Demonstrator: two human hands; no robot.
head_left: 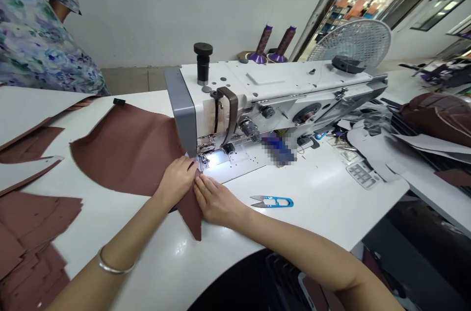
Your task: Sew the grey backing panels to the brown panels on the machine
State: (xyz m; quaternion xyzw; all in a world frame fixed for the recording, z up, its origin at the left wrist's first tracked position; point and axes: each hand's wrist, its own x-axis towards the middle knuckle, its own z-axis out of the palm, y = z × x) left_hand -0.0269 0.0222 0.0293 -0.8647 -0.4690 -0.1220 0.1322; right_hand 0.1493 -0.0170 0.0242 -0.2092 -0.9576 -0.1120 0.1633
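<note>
A brown leather-like panel [128, 146] lies on the white table, its right edge at the presser foot [204, 160] of a sewing machine [228, 85]. My left hand [177, 177] grips the panel just left of the foot, fingers pressed together. Close against it, my right hand [219, 201] is closed on the panel's edge in front of the foot, its thumb partly hidden. A pointed brown end hangs toward me below both hands. The machine's lamp lights the metal plate. Blue-handled thread snips [274, 201] rest to the right of my right hand.
Stacked brown pieces [33, 237] lie at the left. Two thread cones [264, 38] and a fan [353, 43] stand behind the machine. A calculator [362, 175] and papers are at the right. Someone in a floral top [40, 31] stands at back left.
</note>
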